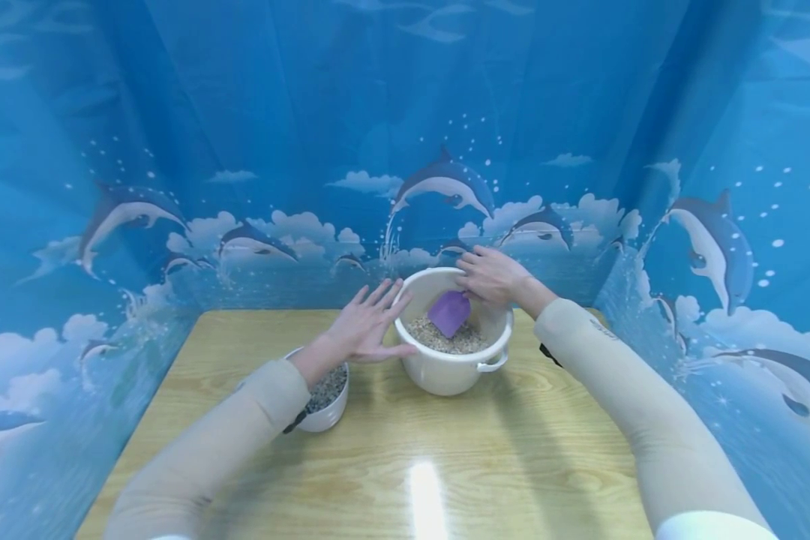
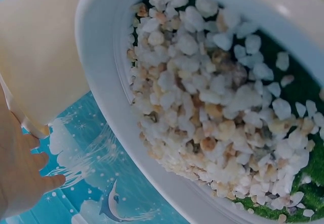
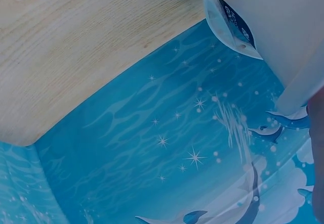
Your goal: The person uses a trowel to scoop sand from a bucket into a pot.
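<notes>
Inside the round white pot with side handle [image 1: 442, 379], at table's far middle: flat-bladed purple plastic-looking scoop [image 1: 449, 313] over tan gravel [image 1: 439, 343]. Right hand [image 1: 491, 276] grips its handle; left hand [image 1: 371, 326], fingers spread, touches pot's left rim. Scoop likely light, stiff; best held by handle.

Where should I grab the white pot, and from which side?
Likely best by the loop handle on the near right of the white pot, coming in from the right: it juts out below the rim, leaving a finger gap. The pot stands upright, and the left hand at the rim's left could steady it.
</notes>
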Demonstrator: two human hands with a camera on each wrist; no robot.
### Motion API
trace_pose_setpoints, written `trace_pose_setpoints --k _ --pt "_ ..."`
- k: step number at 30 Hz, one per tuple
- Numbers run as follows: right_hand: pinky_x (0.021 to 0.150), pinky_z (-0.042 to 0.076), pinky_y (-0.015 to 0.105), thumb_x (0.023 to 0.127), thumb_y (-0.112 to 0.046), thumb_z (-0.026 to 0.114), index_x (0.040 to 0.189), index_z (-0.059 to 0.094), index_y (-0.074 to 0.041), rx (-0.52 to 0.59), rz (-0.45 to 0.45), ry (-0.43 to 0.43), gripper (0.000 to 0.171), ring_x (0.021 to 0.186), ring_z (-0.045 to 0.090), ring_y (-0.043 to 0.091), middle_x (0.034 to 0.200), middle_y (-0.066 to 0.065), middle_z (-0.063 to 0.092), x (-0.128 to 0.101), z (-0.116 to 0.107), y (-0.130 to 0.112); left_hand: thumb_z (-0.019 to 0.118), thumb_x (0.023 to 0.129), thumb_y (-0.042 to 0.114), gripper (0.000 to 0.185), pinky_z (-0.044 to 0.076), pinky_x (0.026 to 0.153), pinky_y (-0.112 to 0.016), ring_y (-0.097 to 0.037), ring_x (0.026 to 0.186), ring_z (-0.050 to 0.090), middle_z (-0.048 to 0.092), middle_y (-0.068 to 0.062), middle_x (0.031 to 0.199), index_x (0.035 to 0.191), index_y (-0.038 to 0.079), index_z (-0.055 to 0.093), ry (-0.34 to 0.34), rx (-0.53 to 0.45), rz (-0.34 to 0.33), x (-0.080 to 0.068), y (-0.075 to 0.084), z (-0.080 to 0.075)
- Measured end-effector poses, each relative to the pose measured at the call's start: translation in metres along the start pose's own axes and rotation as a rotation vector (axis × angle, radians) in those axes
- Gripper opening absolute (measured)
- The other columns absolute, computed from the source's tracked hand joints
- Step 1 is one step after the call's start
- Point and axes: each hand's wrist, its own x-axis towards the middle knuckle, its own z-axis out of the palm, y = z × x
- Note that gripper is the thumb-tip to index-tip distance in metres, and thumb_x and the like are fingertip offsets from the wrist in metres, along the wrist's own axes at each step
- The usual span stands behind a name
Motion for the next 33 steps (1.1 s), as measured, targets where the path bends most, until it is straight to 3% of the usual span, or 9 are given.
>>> trace_pose_setpoints --k 9,16,23,33 --pt "0.103 0.052 0.044 0.104 -0.042 0.063 0.119 0.070 -0.016 -0.084 -0.035 0.009 0.031 0.114 0.062 0.027 0.116 0.008 0.069 0.002 0.001 -0.002 -0.012 0.072 0.102 0.134 0.020 0.133 -0.063 -0.039 0.166 0.012 0.000 -0.013 0.178 0.171 0.015 0.010 -0.001 -0.005 -0.004 0.000 0.000 -0.001" --pt "0.111 0.052 0.042 0.099 -0.030 0.072 0.128 0.069 -0.019 -0.208 -0.042 0.009 0.032 0.119 0.064 0.026 0.123 0.008 0.071 0.005 0.002 -0.006 -0.014 0.070 0.102 0.135 0.024 0.132 -0.063 -0.038 0.166 0.011 -0.001 -0.012 0.178 0.171 0.016 0.009 -0.016 0.010 -0.009 0.000 0.001 -0.001" --pt "0.104 0.052 0.038 0.096 -0.027 0.075 0.127 0.069 -0.022 -0.330 -0.063 0.011 0.033 0.115 0.063 0.022 0.122 0.006 0.072 0.006 0.003 -0.010 -0.016 0.069 0.102 0.136 0.021 0.133 -0.063 -0.037 0.166 0.010 -0.001 -0.012 0.177 0.171 0.016 0.008 -0.014 0.018 -0.013 0.001 0.000 0.000" --pt "0.098 0.050 0.036 0.098 -0.027 0.073 0.129 0.069 -0.025 -0.352 -0.079 -0.031 0.031 0.113 0.062 0.021 0.122 0.003 0.072 0.008 0.005 -0.016 -0.008 0.076 0.102 0.129 0.022 0.133 -0.064 -0.040 0.166 0.016 0.002 -0.014 0.178 0.171 0.016 0.008 -0.003 0.013 0.006 0.000 0.000 -0.001"
